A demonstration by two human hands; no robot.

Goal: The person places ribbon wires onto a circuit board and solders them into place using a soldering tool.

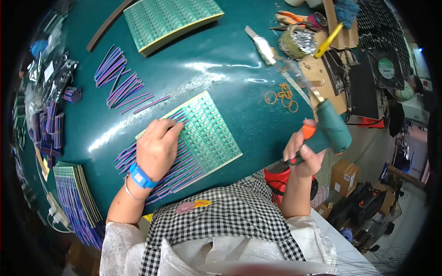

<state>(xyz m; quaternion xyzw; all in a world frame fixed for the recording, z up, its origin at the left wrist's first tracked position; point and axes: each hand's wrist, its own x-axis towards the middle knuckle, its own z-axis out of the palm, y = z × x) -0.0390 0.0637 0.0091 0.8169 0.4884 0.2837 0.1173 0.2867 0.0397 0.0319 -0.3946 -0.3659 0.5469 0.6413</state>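
Note:
My left hand (156, 147), with a blue watch on its wrist, rests over a green circuit board panel (209, 133). Its fingertips are pinched at the end of a purple-and-black wire near the panel's upper left. Rows of such wires (179, 168) lie across the panel's lower left side and stick out past its edge. My right hand (304, 158) is raised off the table's right edge, curled around a small dark tool with a red spot (294, 161), mostly hidden in the palm. An orange cover (309, 132) sits on one fingertip. Beside it is a teal-handled tool (334, 126) with a metal collar.
Loose wire bundles (124, 87) lie beyond the panel, below a stack of green panels (172, 20). Wired panels (78, 198) stand at the left. Rubber bands (285, 96), a foil-topped roll (298, 41) and orange-handled pliers (290, 18) are at the right.

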